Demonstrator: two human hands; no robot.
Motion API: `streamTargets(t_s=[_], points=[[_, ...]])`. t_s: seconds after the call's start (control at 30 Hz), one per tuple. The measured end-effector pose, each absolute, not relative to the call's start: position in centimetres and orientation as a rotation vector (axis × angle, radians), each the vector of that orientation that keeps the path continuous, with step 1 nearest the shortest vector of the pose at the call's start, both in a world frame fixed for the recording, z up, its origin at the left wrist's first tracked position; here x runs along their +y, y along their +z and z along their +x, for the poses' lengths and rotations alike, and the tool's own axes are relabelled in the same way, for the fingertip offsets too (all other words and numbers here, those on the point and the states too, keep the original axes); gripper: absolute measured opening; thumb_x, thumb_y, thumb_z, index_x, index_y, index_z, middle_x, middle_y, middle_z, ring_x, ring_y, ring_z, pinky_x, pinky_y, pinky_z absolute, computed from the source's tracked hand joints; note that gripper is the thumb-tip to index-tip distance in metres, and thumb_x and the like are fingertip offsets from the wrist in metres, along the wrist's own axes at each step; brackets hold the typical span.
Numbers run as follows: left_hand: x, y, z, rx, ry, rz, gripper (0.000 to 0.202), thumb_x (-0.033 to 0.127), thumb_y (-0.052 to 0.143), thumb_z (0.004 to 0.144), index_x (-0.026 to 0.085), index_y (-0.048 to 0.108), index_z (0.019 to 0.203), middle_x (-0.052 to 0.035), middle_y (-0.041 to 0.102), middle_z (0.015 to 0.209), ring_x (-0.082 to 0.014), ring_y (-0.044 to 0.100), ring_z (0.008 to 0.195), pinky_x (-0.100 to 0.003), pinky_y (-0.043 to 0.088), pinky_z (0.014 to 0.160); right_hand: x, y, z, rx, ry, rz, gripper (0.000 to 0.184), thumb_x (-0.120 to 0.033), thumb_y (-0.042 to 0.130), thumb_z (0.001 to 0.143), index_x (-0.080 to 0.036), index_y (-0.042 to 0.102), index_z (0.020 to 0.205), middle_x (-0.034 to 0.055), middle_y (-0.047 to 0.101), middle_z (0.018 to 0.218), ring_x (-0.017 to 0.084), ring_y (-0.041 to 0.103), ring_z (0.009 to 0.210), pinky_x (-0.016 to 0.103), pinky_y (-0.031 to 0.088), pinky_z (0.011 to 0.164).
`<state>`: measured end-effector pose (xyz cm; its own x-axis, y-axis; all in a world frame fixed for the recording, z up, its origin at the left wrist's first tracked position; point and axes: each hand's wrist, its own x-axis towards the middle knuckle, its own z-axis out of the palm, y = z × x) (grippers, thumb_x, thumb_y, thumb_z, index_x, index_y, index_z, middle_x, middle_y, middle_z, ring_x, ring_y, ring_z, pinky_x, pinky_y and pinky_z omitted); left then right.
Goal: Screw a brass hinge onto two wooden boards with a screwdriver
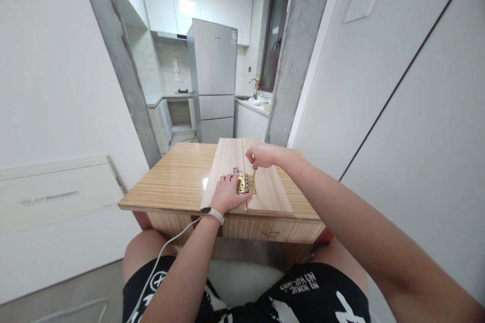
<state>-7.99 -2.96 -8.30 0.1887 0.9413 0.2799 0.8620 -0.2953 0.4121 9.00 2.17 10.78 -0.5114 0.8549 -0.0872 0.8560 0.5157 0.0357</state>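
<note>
Two pale wooden boards point(271, 189) lie side by side on a small wooden table point(174, 181). A brass hinge point(247, 183) sits across the seam between them. My left hand point(227, 193) rests flat on the left board, fingers touching the hinge's left edge. My right hand point(260, 155) is closed round the yellow handle of a screwdriver point(254, 168), held upright with its tip down on the hinge. Several small screws point(236, 169) lie on the left board just beyond the hinge.
The table has a front drawer with a handle point(270, 234). A white wall stands close on the right and a white panel point(56, 202) on the left. Beyond the table, a kitchen with a fridge point(214, 81) and a counter with a sink point(253, 103).
</note>
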Motion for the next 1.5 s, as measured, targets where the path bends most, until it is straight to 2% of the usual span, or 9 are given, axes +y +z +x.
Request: streamTargets(t_s=[0.13,0.3,0.47,0.63,0.83,1.07,1.17,1.4,1.5], points=[[-3.0,-8.3,-8.0,1.751,0.729,2.289,0.087,0.076,0.072,0.080,0.026,0.053,0.149,-0.0146,0.061,0.144,-0.0379,0.051,0.134,-0.047,0.040,0.115,2.0,10.7,8.6,2.608,0.062,1.468,0.030,-0.047,0.084,0.086,-0.021,0.080,0.099,0.0086,0.082,0.095,0.024,0.074,0.091,0.029,0.049,0.075],[-2.9,-8.3,-8.0,1.754,0.719,2.288,0.087,0.076,0.072,0.080,0.027,0.052,0.150,-0.0145,0.060,0.145,-0.0381,0.051,0.135,-0.048,0.040,0.115,1.5,11.1,7.6,2.461,0.073,1.573,0.047,-0.054,0.065,0.101,-0.010,0.080,0.093,0.0148,0.075,0.067,0.028,0.076,0.080,0.034,0.052,0.077],[-2.9,-8.4,-8.0,1.753,0.728,2.292,0.090,0.077,0.072,0.080,0.027,0.051,0.151,-0.0145,0.059,0.146,-0.0380,0.051,0.135,-0.047,0.040,0.115,1.5,11.2,8.0,2.536,-0.005,1.538,0.026,-0.045,0.082,0.088,-0.019,0.079,0.091,0.0078,0.078,0.074,0.024,0.075,0.083,0.030,0.050,0.078],[-2.9,-8.3,-8.0,1.754,0.717,2.293,0.091,0.077,0.072,0.080,0.026,0.051,0.152,-0.0150,0.060,0.145,-0.0385,0.051,0.135,-0.048,0.040,0.115,1.7,11.1,9.0,2.578,-0.039,1.507,0.029,-0.045,0.090,0.078,-0.022,0.079,0.091,0.0063,0.080,0.084,0.024,0.075,0.087,0.030,0.051,0.078],[-3.0,-8.1,-7.9,1.760,0.695,2.291,0.089,0.075,0.072,0.080,0.027,0.052,0.152,-0.0144,0.060,0.146,-0.0383,0.051,0.136,-0.048,0.040,0.115,1.4,11.3,8.8,2.404,0.021,1.639,0.052,-0.062,0.071,0.095,-0.011,0.079,0.088,0.0124,0.073,0.062,0.027,0.076,0.079,0.032,0.053,0.078],[-3.0,-8.3,-8.0,1.742,0.732,2.295,0.089,0.076,0.071,0.080,0.026,0.052,0.151,-0.0148,0.060,0.144,-0.0383,0.051,0.135,-0.047,0.040,0.115,1.3,11.5,8.9,2.508,0.176,1.470,0.010,-0.027,0.077,0.091,-0.018,0.081,0.094,0.0109,0.083,0.095,0.024,0.076,0.089,0.029,0.048,0.073],[-3.0,-8.3,-8.0,1.746,0.731,2.294,0.089,0.076,0.072,0.080,0.026,0.052,0.151,-0.0146,0.060,0.144,-0.0381,0.051,0.135,-0.047,0.040,0.115,1.5,11.3,9.2,2.558,0.111,1.448,0.014,-0.020,0.085,0.082,-0.022,0.080,0.095,0.0065,0.082,0.098,0.022,0.075,0.088,0.027,0.047,0.071],[-2.9,-8.4,-8.0,1.750,0.739,2.297,0.089,0.077,0.073,0.079,0.025,0.053,0.150,-0.0146,0.061,0.143,-0.0377,0.052,0.134,-0.047,0.040,0.115,1.1,11.4,8.9,2.465,-0.012,1.657,0.053,-0.062,0.072,0.096,-0.010,0.079,0.086,0.0130,0.073,0.064,0.026,0.074,0.070,0.033,0.052,0.075],[-2.8,-8.4,-8.0,1.747,0.749,2.306,0.090,0.077,0.073,0.079,0.024,0.054,0.150,-0.0148,0.061,0.143,-0.0378,0.052,0.133,-0.046,0.040,0.115,0.9,11.7,8.6,2.439,0.043,1.618,0.052,-0.056,0.064,0.103,-0.009,0.080,0.088,0.0170,0.077,0.074,0.026,0.076,0.078,0.032,0.052,0.077]])
